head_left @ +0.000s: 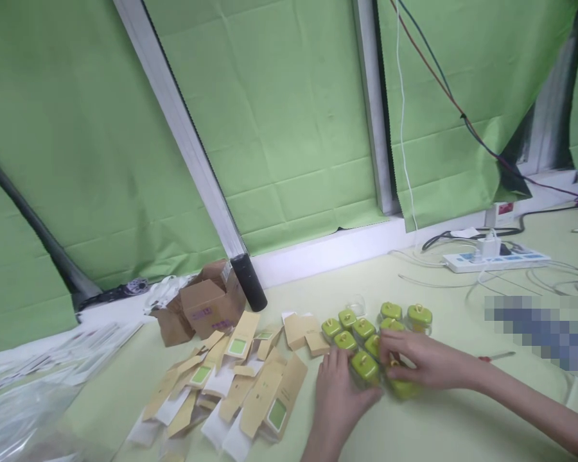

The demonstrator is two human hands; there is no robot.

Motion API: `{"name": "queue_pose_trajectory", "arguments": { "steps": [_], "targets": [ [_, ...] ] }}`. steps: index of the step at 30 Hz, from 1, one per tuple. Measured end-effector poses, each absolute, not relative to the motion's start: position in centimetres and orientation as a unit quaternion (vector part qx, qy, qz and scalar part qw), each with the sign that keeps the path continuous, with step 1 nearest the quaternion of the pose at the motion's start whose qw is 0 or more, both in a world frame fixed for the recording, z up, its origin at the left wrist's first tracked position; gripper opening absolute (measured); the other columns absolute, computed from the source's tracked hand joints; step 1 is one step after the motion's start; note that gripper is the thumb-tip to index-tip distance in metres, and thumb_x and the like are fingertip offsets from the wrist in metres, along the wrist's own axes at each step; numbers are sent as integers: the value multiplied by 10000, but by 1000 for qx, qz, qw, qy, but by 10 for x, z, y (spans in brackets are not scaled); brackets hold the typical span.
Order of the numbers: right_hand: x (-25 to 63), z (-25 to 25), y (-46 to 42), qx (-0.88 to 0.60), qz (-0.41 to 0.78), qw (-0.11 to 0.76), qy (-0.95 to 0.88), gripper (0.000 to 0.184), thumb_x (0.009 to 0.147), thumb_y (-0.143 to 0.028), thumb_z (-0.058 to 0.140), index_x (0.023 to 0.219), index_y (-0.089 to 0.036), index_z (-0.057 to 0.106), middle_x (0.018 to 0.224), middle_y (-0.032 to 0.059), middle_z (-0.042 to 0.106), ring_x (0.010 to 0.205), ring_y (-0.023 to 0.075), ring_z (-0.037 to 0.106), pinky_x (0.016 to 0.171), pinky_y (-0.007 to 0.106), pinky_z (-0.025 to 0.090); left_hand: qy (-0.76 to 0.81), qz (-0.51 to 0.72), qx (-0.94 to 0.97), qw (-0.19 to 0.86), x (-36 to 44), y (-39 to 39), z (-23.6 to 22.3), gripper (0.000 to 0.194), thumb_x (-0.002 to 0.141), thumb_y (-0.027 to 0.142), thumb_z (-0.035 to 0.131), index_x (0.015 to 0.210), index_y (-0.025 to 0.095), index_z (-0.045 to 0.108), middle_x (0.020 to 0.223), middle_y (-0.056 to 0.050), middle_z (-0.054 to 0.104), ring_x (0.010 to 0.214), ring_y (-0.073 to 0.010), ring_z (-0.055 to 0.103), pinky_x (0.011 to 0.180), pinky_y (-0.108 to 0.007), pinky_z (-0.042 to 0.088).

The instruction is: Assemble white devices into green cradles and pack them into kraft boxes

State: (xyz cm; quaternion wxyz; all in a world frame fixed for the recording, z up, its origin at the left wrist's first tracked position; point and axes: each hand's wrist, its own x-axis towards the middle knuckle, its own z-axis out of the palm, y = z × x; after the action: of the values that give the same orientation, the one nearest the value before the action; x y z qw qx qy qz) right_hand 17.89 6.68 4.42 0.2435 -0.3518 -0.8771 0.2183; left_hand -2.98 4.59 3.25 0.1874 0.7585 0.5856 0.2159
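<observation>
Several small containers with glossy green lids stand close together on the table. My left hand (340, 394) rests at their near left side, thumb and fingers apart, against one green-lidded container (365, 366). Bent over the right part of the group, my right hand (431, 359) has its fingers and thumb around a green-lidded container, largely hidden beneath it. Another container (404, 389) shows blurred just below that thumb. At the back right of the group, one more container (419, 316) stands slightly apart, with clear sides under its lid.
Flattened tan cartons (241, 385) with green windows lie piled to the left. Behind them are an open brown cardboard box (212, 305) and a black cylinder (249, 282). A power strip (496, 259) with cables and a screwdriver (497, 357) lie to the right. Clear plastic (24, 417) covers the left corner.
</observation>
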Motion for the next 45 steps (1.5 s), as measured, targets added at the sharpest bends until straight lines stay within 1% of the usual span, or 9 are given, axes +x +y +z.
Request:
{"name": "queue_pose_trajectory", "arguments": {
  "steps": [9, 14, 18, 23, 27, 32, 38, 41, 45],
  "targets": [
    [161, 52, 78, -416, 182, 347, -820, 303, 949, -418, 367, 811, -206, 534, 866, 54, 589, 822, 203, 552, 729, 338, 448, 617, 209, 736, 182, -53, 54, 14, 411, 642, 376, 691, 992, 194, 574, 973, -59, 589, 908, -244, 553, 785, -317, 406],
    [218, 50, 81, -478, 189, 333, -791, 287, 936, -444, 372, 827, -222, 519, 761, 27, 615, 680, 193, 572, 615, 311, 445, 637, 235, 714, 171, -75, 60, 23, 378, 866, 493, 384, 1017, 183, 539, 795, -33, 571, 796, -219, 561, 726, -322, 420],
    [236, 30, 75, -500, 185, 304, -790, 278, 900, -419, 420, 744, -222, 542, 710, 24, 620, 629, 195, 568, 569, 300, 429, 605, 263, 742, 117, -55, 53, 43, 318, 846, 467, 466, 1001, 204, 556, 1021, -86, 568, 1059, -291, 452, 925, -435, 325],
    [229, 27, 65, -496, 188, 304, -791, 283, 919, -445, 385, 861, -235, 565, 828, 35, 652, 731, 203, 603, 651, 316, 468, 466, 214, 836, 194, 6, 33, 34, 523, 734, 532, 620, 1149, 229, 528, 1139, -80, 543, 1065, -285, 469, 904, -411, 385],
    [218, 40, 56, -491, 204, 337, -777, 299, 948, -453, 325, 909, -226, 515, 893, 52, 637, 765, 201, 595, 641, 319, 474, 491, 222, 813, 221, 25, 26, 17, 437, 729, 420, 652, 1082, 190, 537, 1138, -88, 521, 1076, -271, 453, 940, -394, 365],
    [194, 43, 37, -430, 299, 361, -771, 288, 952, -458, 343, 890, -232, 509, 893, 48, 614, 804, 199, 585, 658, 320, 489, 568, 266, 728, 275, 18, 18, 17, 712, 631, 463, 694, 1217, 168, 417, 1219, -113, 461, 1173, -291, 360, 1010, -396, 298],
    [191, 49, 51, -435, 295, 446, -724, 335, 935, -509, 343, 928, -227, 522, 891, 71, 614, 836, 223, 584, 716, 352, 491, 579, 339, 688, 277, -12, 14, 26, 475, 700, 350, 601, 1140, 220, 480, 1138, -83, 550, 1067, -259, 473, 933, -355, 384],
    [209, 49, 64, -472, 253, 371, -759, 302, 938, -484, 350, 898, -232, 510, 864, 56, 621, 769, 218, 580, 685, 358, 471, 628, 343, 656, 242, -49, 29, 40, 416, 740, 327, 503, 1137, 217, 440, 1126, -83, 575, 997, -224, 538, 871, -319, 423],
    [224, 42, 65, -471, 209, 239, -823, 269, 939, -413, 354, 849, -233, 531, 840, 45, 631, 719, 216, 579, 641, 353, 451, 678, 297, 645, 189, -89, 57, 52, 407, 671, 286, 543, 1060, 190, 475, 1081, -102, 606, 1081, -292, 481, 932, -418, 347]
  ]
}}
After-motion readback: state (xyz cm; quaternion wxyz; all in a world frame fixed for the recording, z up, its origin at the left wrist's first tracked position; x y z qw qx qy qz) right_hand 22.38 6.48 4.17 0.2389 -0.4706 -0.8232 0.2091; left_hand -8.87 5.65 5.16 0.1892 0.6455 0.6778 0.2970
